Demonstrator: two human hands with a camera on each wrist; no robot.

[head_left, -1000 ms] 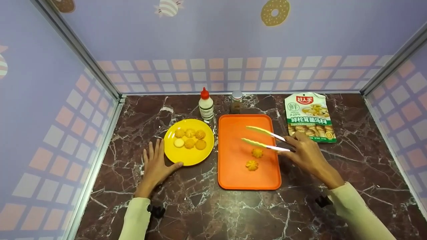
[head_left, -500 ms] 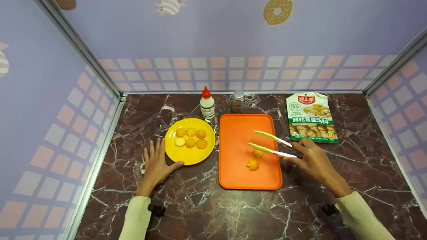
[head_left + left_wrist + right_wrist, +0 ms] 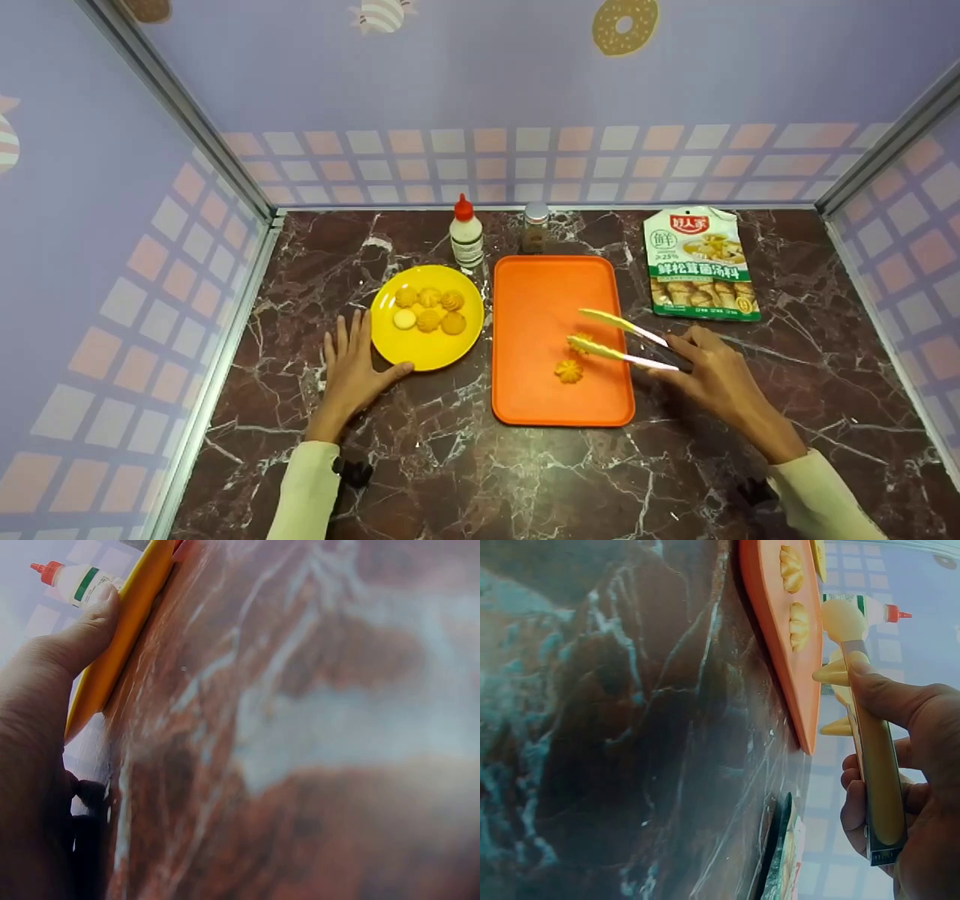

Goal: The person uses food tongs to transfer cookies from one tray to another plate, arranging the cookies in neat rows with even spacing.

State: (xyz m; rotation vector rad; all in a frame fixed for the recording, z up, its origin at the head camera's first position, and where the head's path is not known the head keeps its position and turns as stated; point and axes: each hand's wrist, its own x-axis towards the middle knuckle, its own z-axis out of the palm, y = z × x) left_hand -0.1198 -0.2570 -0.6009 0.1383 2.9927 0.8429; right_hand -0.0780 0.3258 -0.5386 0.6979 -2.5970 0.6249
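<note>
My right hand (image 3: 712, 375) grips a pair of tongs (image 3: 637, 361) with yellow tips and metal arms. The tongs' arms are spread apart over the right side of an orange tray (image 3: 525, 390). Two flower-shaped cookies lie on that tray; the nearer cookie (image 3: 568, 371) is in full sight, the farther one partly hidden under the lower tong tip. My left hand (image 3: 352, 375) lies with fingers spread at the left rim of a yellow plate (image 3: 420, 356), thumb on its near edge. Several cookies (image 3: 428, 321) sit on the plate. In the right wrist view, fingers and thumb wrap the tongs' handle (image 3: 881, 787).
Behind the plate stands a squeeze bottle (image 3: 466, 238) with a red cap. A small glass jar (image 3: 535, 229) with a grey lid is behind the tray. A green and white food pouch (image 3: 701, 262) lies at the back right. Patterned walls enclose the marble table (image 3: 465, 480).
My right hand has drawn the tongs toward me and to the right, so the lower tip now overlaps the farther cookie. My left hand stays at the plate.
</note>
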